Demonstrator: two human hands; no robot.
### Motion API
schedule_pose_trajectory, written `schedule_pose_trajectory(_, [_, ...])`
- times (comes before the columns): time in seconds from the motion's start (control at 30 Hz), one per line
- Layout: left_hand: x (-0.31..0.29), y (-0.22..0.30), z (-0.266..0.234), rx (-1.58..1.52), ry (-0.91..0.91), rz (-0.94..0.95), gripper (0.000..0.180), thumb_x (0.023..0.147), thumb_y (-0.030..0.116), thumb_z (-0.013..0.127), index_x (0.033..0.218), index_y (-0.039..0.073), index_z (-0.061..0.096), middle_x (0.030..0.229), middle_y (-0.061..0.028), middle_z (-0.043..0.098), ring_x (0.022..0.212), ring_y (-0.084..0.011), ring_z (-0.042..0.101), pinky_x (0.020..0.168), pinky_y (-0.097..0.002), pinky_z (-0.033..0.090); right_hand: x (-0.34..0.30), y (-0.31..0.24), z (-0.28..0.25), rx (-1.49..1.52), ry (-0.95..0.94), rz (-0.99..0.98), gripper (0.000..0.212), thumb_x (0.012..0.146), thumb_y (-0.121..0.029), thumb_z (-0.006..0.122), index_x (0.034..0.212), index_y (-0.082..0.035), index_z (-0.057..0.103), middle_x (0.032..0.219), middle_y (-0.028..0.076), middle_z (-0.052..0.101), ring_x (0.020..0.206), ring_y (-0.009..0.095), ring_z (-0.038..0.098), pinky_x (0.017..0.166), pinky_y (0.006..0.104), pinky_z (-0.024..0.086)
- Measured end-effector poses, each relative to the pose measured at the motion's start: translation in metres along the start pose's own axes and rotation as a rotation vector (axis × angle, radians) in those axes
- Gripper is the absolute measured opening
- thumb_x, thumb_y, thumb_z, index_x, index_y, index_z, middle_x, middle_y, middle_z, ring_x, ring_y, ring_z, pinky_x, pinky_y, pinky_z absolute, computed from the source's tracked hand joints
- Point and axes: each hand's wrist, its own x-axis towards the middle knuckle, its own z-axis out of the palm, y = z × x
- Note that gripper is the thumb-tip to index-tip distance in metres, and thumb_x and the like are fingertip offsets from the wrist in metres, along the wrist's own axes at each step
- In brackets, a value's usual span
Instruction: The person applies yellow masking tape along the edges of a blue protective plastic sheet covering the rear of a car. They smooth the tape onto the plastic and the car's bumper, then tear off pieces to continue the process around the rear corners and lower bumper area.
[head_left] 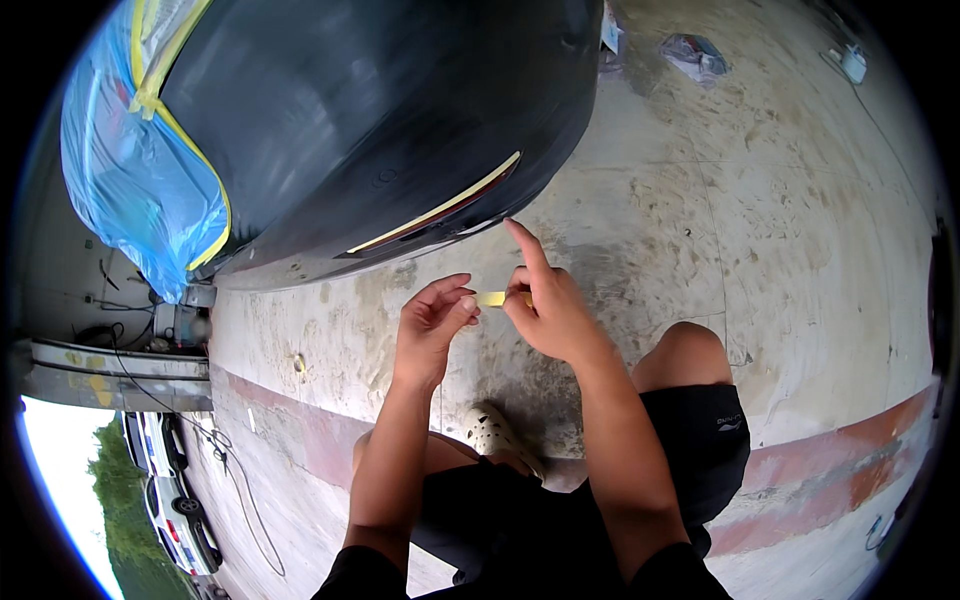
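Observation:
A short strip of yellow masking tape (491,299) is stretched between my two hands. Its left end is pinched between the thumb and fingers of my left hand (432,325). My right hand (552,308) grips the other end, with the index finger pointing up toward the lower edge of the dark car bumper (330,130). Along a narrow dark red strip low on the bumper's side runs a line of pale yellow masking tape (440,209). Both hands are in front of the bumper, apart from that line of tape.
Blue plastic film (140,190) edged with yellow tape covers the car's left part. A crumpled plastic bag (693,58) and a white bottle (853,64) are on the stained concrete floor (800,250). A roll of tape (299,364) lies left; a hose (245,490) trails toward parked cars (175,500).

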Motion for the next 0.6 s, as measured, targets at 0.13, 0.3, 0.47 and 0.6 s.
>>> schedule_pose_trajectory(0.13, [0.003, -0.001, -0.015, 0.035, -0.069, -0.062, 0.018, 0.087, -0.005, 0.074, 0.105, -0.004, 0.072, 0.091, -0.0119, 0.075, 0.079, -0.0166, 0.071, 0.076, -0.0301, 0.060, 0.001, -0.007, 0.001, -0.023, -0.106, -0.047, 0.083, 0.085, -0.002, 0.061, 0.157, -0.006, 0.020, 0.077, 0.014, 0.068, 0.071, 0.036, 0.068, 0.069, 0.0424, 0.053])
schedule_pose_trajectory(0.3, [-0.002, 0.013, -0.025, -0.011, -0.094, -0.055, 0.017, 0.088, -0.007, 0.072, 0.104, -0.004, 0.070, 0.092, -0.0125, 0.075, 0.084, -0.0177, 0.072, 0.079, -0.0305, 0.060, 0.004, -0.025, -0.021, 0.259, -0.342, 0.121, 0.048, 0.090, -0.001, 0.064, 0.135, 0.000, 0.048, 0.073, 0.006, 0.067, 0.067, 0.013, 0.064, 0.064, 0.0304, 0.052])
schedule_pose_trajectory(0.47, [-0.005, 0.012, -0.041, 0.047, 0.001, 0.091, 0.017, 0.088, -0.010, 0.070, 0.104, -0.004, 0.069, 0.091, -0.0116, 0.075, 0.083, -0.0170, 0.072, 0.080, -0.0312, 0.060, 0.004, -0.034, -0.034, 0.505, -0.472, 0.372, 0.026, 0.094, -0.007, 0.065, 0.116, 0.007, 0.062, 0.074, 0.007, 0.069, 0.067, 0.011, 0.066, 0.063, 0.0250, 0.053])
schedule_pose_trajectory(0.6, [-0.006, 0.009, -0.042, 0.345, 0.125, 0.118, 0.015, 0.088, -0.008, 0.072, 0.101, -0.004, 0.069, 0.088, -0.0101, 0.075, 0.081, -0.0136, 0.071, 0.075, -0.0269, 0.057, 0.024, -0.039, -0.036, -0.106, -0.502, 0.385, 0.021, 0.092, -0.014, 0.071, 0.092, 0.007, 0.073, 0.072, 0.007, 0.070, 0.056, 0.012, 0.062, 0.056, 0.0258, 0.049])
